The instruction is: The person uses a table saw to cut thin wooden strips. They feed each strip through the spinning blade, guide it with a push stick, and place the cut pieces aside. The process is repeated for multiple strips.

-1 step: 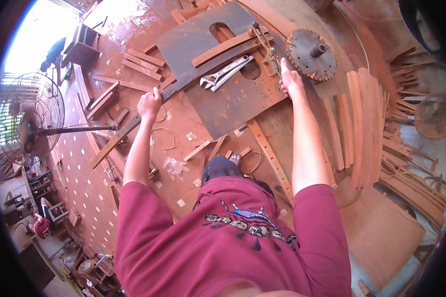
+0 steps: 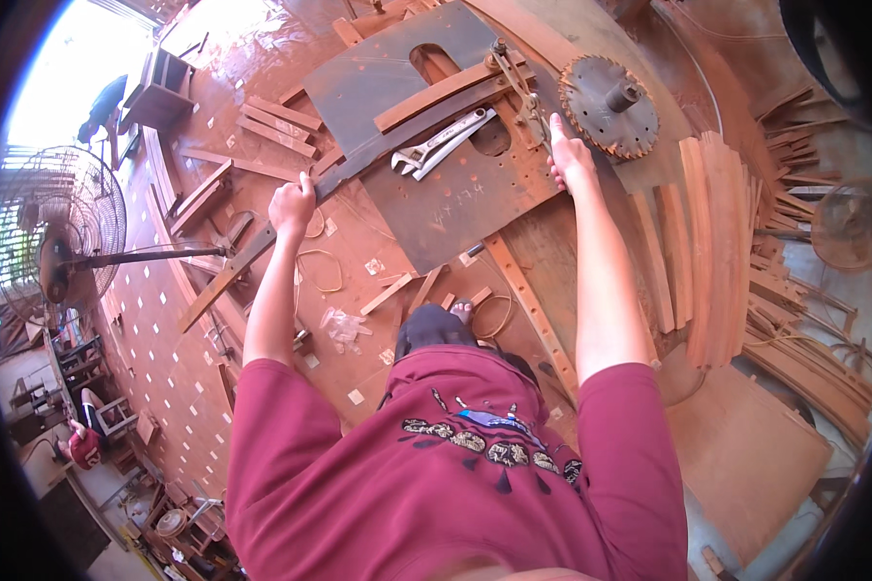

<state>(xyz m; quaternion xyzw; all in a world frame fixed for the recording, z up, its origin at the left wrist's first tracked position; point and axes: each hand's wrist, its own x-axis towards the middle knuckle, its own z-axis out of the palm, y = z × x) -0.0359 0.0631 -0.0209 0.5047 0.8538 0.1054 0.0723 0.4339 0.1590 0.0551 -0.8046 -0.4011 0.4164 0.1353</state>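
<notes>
My left hand (image 2: 293, 203) is closed around a long dark straight bar (image 2: 344, 172), whose paler lower end (image 2: 203, 305) sticks out beyond my fist. The bar crosses a dark metal machine table (image 2: 436, 218). Along its far side lies a reddish wooden strip (image 2: 426, 102). At the table's right edge my right hand (image 2: 570, 160) is closed, thumb up, at a jointed metal clamp (image 2: 525, 97); its fingers partly hide what they grip. An adjustable wrench (image 2: 441, 143) lies on the table between my hands, next to the bar. A toothed circular saw blade (image 2: 610, 107) stands just right of my right hand.
Curved wooden pieces (image 2: 712, 252) are stacked at the right, near a brown board (image 2: 746, 455). A holed rail (image 2: 528, 305) runs below the table. Wood offcuts (image 2: 276, 131) lie on the dusty floor. A large fan (image 2: 58, 228) stands left; a person (image 2: 84, 441) is farther off.
</notes>
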